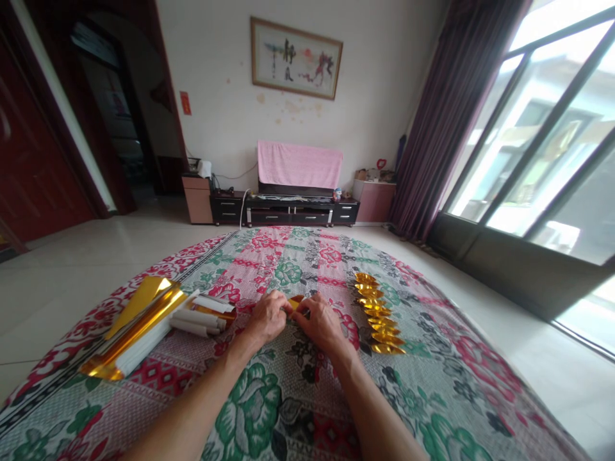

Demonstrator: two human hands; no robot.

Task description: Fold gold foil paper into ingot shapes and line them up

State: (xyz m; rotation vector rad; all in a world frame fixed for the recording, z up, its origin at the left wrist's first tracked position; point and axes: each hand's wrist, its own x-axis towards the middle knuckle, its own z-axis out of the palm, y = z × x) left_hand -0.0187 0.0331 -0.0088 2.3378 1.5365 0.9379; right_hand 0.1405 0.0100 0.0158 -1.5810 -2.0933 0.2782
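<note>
Both hands meet over the middle of the flowered cloth (250, 410). My left hand (269, 315) is closed, with its fingertips pinching the near edge of a small piece of gold foil paper (296, 300). My right hand (321, 320) is closed on the same piece from the other side, thumb and fingers together. Most of the foil is hidden behind the fingers. Off to the right lies a column of several folded gold foil pieces (378, 312), pointed at the ends. At the left rest gold foil sheets (144, 333) and white-backed rolled foil sheets (198, 321).
The cloth covers a round-edged table. Beyond it, across a tiled floor (144, 246), stands a low black cabinet (293, 216) with a pink towel (300, 164) draped above. A purple curtain (437, 121) and large windows (542, 134) are on the right; a red door (38, 141) is on the left.
</note>
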